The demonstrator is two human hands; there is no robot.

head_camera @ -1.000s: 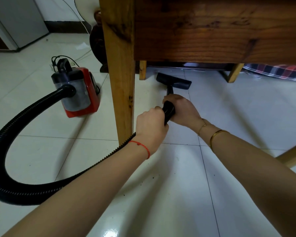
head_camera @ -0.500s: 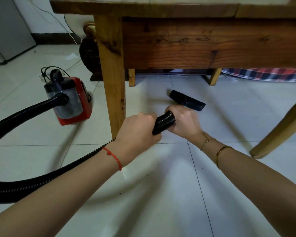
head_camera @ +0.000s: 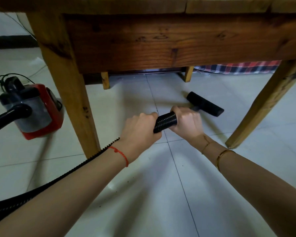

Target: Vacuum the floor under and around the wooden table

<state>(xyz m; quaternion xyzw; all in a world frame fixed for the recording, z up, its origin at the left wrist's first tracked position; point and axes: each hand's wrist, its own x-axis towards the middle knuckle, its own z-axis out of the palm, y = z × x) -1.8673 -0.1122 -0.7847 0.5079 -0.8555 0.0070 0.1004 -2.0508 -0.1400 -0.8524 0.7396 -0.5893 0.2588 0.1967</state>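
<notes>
black hose (head_camera: 166,121) gripped by left hand (head_camera: 140,130) and right hand (head_camera: 188,123), nozzle (head_camera: 206,104) under wooden table (head_camera: 161,45)

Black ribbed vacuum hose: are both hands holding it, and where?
Yes. The left hand and right hand both grip the black ribbed vacuum hose near its end, just behind the black floor nozzle.

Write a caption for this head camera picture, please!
Both hands grip the black hose, nozzle under the wooden table.
</notes>
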